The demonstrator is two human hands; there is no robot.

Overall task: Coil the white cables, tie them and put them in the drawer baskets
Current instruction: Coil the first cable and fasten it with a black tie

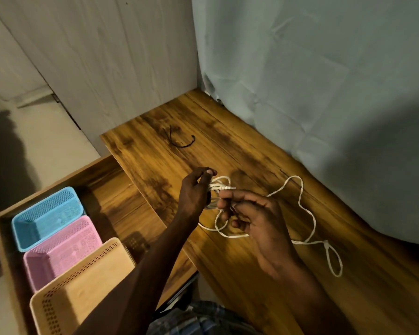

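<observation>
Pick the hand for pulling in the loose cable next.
Right hand, probably: it already pinches the cable where the slack trails off to its side. The left hand holds the coil.

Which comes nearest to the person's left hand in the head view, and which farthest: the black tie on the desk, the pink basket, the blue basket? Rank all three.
Measured from the left hand:
1. Black tie: on the desk, beyond the hand.
2. Pink basket: middle basket in the open drawer, to the left.
3. Blue basket: also in the drawer, at the far end of the row.
</observation>
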